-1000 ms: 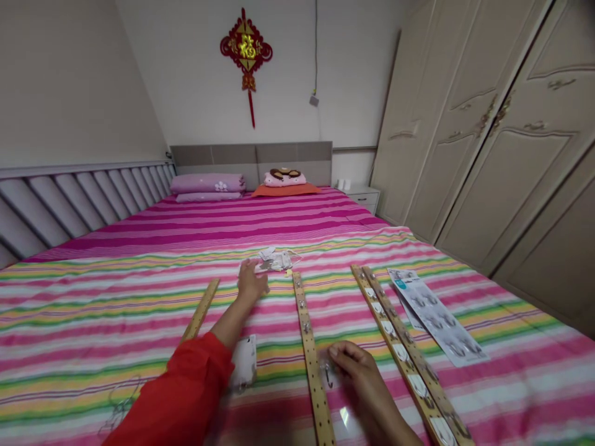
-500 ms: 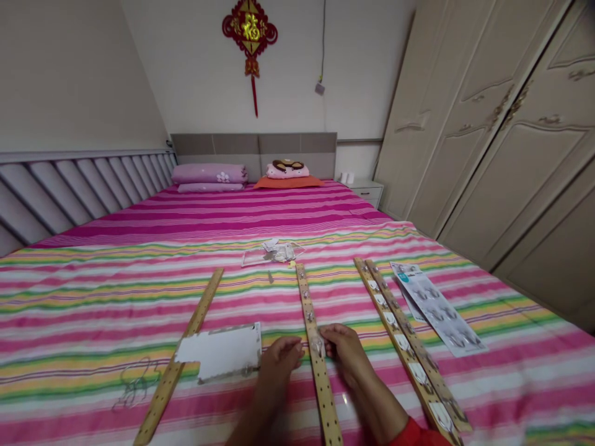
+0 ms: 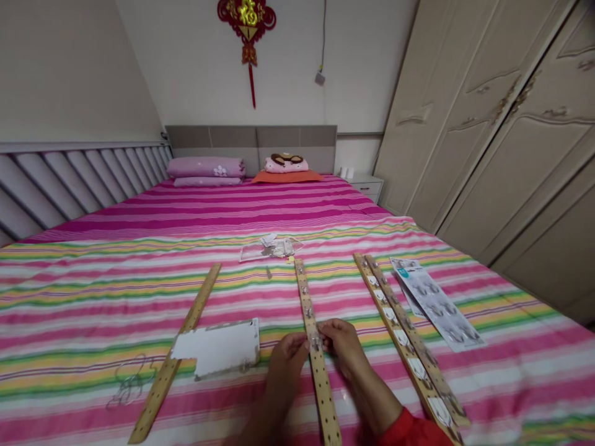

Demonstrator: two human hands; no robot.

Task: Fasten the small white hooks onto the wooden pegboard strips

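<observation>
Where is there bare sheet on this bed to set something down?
Free: the sheet between the middle strip and the paired strips, beyond the right hand; also right of the hook pack. Crowded: where the left hand works at the middle strip, and where the white card overlaps the left strip.

Hook point(image 3: 316, 342) lay on centre strip point(image 3: 325, 387), left hand point(image 3: 287, 360) at its 9 o'clock, right hand point(image 3: 341, 344) at 3. Farther out lay card point(image 3: 225, 347) at 9, overlapping left strip point(image 3: 197, 306); scraps point(image 3: 279, 248) 11-12; paired strips point(image 3: 416, 337) 3; hook sheet point(image 3: 437, 303) 2.
</observation>
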